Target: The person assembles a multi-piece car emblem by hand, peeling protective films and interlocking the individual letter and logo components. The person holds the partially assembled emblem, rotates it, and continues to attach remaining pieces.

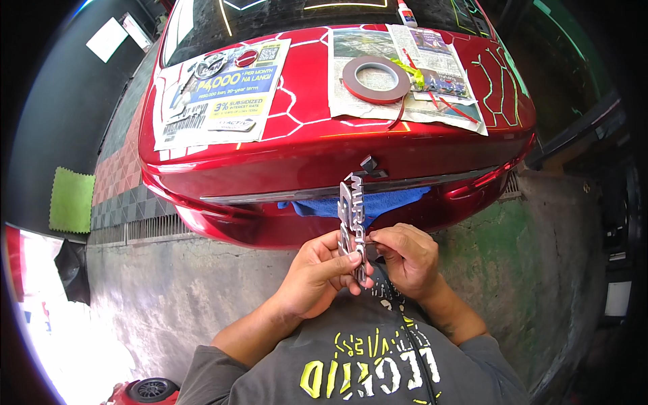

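A long chrome lettered car emblem (352,217) stands upright between my two hands, in front of a red car's trunk lid (304,152). My left hand (317,273) grips the emblem's lower half from the left, thumb across it. My right hand (403,256) pinches at the emblem's right edge with thumb and forefinger; what it pinches is too small to tell. A blue cloth (388,200) hangs from the trunk just behind the emblem.
Two newspaper sheets (223,94) lie on the trunk. The left one carries more chrome emblems (210,65); the right one holds a roll of red double-sided tape (376,78) and tape scraps. A glue bottle (406,13) stands near the rear window. A green cloth (71,200) lies on the floor at left.
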Tool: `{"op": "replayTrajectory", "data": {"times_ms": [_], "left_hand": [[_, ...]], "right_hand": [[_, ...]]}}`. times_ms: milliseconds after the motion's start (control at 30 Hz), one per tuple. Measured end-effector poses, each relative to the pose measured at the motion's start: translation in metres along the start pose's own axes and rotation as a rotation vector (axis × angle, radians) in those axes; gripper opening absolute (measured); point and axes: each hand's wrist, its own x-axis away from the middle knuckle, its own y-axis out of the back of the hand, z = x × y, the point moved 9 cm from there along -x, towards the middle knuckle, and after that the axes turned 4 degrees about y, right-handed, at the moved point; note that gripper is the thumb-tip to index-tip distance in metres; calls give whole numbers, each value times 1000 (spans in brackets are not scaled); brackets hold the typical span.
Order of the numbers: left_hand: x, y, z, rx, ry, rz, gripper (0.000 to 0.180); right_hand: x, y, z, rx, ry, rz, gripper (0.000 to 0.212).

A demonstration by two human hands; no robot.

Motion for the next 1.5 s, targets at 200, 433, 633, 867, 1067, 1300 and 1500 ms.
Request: {"op": "replayTrajectory", "data": {"times_ms": [200,433,633,867,1067,1300,1500], "left_hand": [[0,-3,5,28,29,-4,20],[-5,-4,6,26,38,8,22],[-6,3,2,-42,46,-20,25],[-7,4,3,85,40,37,26],[-10,5,2,40,55,47,26],[-10,11,-3,-108,62,42,25],[-12,9,0,-104,39,20,27]], "right_hand": [[5,3,11,142,142,-33,27],[4,3,11,128,142,-40,26],[-2,-7,1,3,79,49,23],[0,-5,-3,34,90,9,18],[-1,-10,-5,-9,65,36,21],[3,-19,-24,-203,-132,155,17],[2,-12,-24,-174,-85,126,16]]}}
